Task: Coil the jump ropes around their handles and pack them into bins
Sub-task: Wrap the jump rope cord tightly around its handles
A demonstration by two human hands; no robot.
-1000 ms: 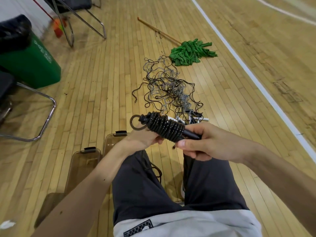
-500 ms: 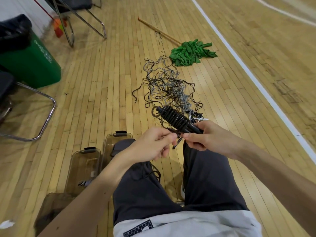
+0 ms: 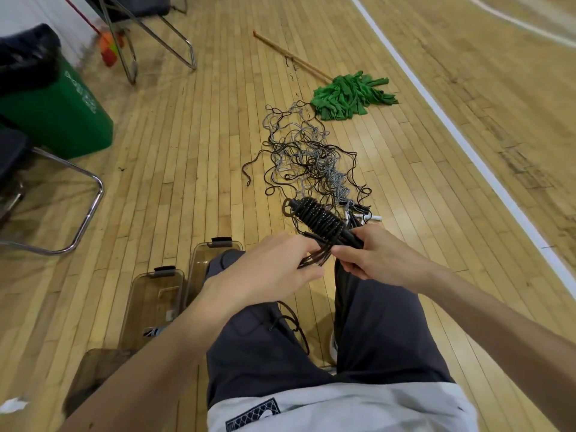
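Above wooden gym floor (image 3: 187, 169), right hand (image 3: 383, 260) pinches the near end of a black rope-wound handle (image 3: 321, 218) pointing far-left; left hand (image 3: 268, 269) pinches loose strands (image 3: 318, 260), nearer the clear plastic bins (image 3: 137, 294).

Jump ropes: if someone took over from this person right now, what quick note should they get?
Right hand: grips the handle end of the coiled jump rope.
Left hand: pinches that rope's loose strands below the coil.
Tangled pile of ropes: on the floor ahead.
Bins: on the floor by the left leg.
Done: this rope mostly coiled.
Left: secure its end, bin it, then work through the pile.
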